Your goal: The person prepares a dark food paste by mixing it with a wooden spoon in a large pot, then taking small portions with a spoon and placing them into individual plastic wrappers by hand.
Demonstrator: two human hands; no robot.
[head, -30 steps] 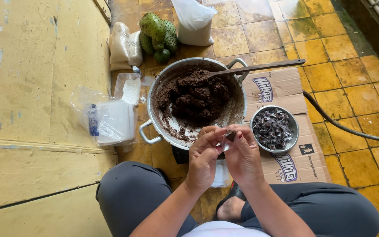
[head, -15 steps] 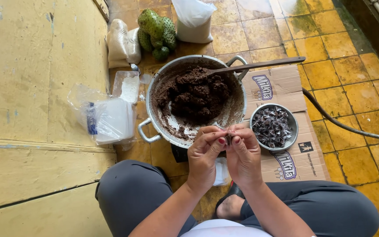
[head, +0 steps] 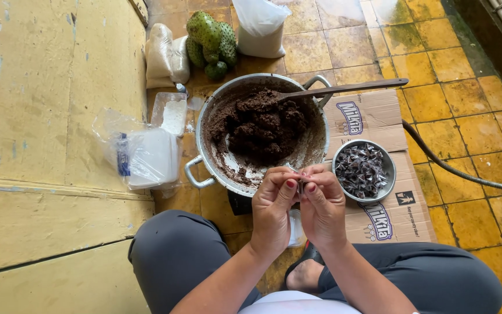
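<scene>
I am holding a small wrapped piece [head: 299,185] between the fingertips of my left hand [head: 272,210] and right hand [head: 323,210], both pinching it closely. It is just over the near rim of the metal pot [head: 204,166] of dark brown paste [head: 261,125], beside the bowl [head: 387,189] of wrapped pieces.

Dull metal pot [head: 204,125], wooden spoon [head: 344,89], matt cardboard [head: 379,119].

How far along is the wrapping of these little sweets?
Done: a small metal bowl holds a heap of wrapped pieces. In hand: the left hand and right hand pinch one small piece together above the pot's rim. Left: the big metal pot holds plenty of dark brown paste, a wooden spoon resting in it.
</scene>
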